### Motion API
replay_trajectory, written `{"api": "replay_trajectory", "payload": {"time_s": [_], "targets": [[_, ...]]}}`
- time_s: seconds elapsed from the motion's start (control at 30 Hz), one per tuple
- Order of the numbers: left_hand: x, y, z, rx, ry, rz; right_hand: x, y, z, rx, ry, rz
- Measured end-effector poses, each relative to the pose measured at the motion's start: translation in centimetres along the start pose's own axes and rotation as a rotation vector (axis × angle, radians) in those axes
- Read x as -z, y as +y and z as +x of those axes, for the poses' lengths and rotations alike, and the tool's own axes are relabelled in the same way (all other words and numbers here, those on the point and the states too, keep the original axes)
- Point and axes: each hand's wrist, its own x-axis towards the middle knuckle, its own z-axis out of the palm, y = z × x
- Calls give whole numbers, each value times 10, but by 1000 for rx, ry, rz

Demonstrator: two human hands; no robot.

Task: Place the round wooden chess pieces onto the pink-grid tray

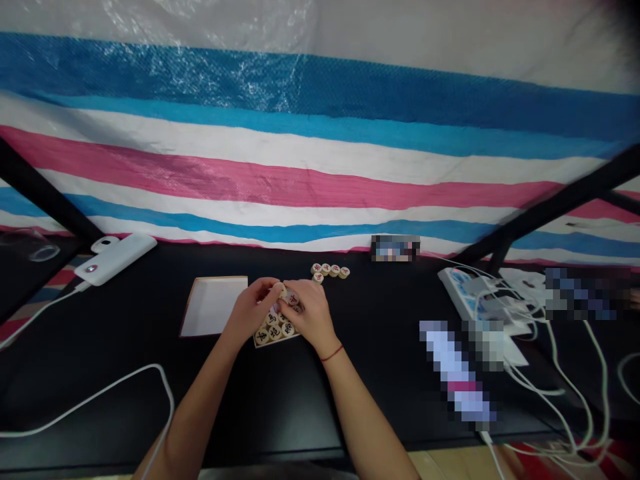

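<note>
Above a shallow box (277, 343) of round Chinese chess pieces (273, 332), both hands are close together. My left hand (254, 308) pinches a pale Chinese chess piece (281, 290) between thumb and fingers. Coming from the other side, my right hand (313, 312) has its thumb and index finger curled around another piece (293, 300) with a reddish character. Black-marked pieces lie in the near part of the box; the hands cover much of the rest. Just beyond my right hand, several red-marked pieces (335, 270) sit on the black table, most of them in a row.
The white-lined box lid (215, 307) lies to the left. A white power bank (116, 259) with a cable stands at the back left. On the right are a power strip (457, 293), tangled white cables (565, 383) and a blurred phone-like object (457, 373). Striped plastic sheeting (320, 180) hangs behind.
</note>
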Motion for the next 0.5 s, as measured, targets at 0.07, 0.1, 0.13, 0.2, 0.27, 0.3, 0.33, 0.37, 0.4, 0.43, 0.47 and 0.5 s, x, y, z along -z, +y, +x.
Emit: {"api": "replay_trajectory", "payload": {"time_s": [0.07, 0.1, 0.13, 0.2, 0.27, 0.3, 0.33, 0.37, 0.4, 0.43, 0.47, 0.5], "targets": [[-5, 0, 0, 10, 7, -96, 1, 2, 1, 25, 16, 6], [-6, 1, 0, 18, 23, -133, 3, 4, 2, 27, 24, 3], [-7, 2, 0, 27, 48, -164, 5, 6, 2, 13, 38, -9], [-8, 4, 0, 44, 113, -223, 12, 14, 3, -75, 102, -60], [-6, 4, 1, 56, 176, -289, 23, 28, 2, -251, 186, -139], [-5, 4, 2, 60, 202, -318, 29, 37, 0, -358, 216, -180], [-4, 3, 3, 65, 226, -337, 35, 46, -2, -471, 215, -219], [-3, 1, 4, 69, 248, -343, 41, 55, -5, -575, 190, -250], [-3, -1, 5, 70, 266, -335, 46, 63, -8, -659, 153, -280], [-2, -3, 6, 70, 281, -318, 49, 70, -11, -716, 102, -303], [-1, -5, 7, 67, 290, -299, 51, 75, -14, -745, 53, -323], [-1, -6, 7, 64, 291, -281, 51, 79, -17, -748, 10, -338]]}}
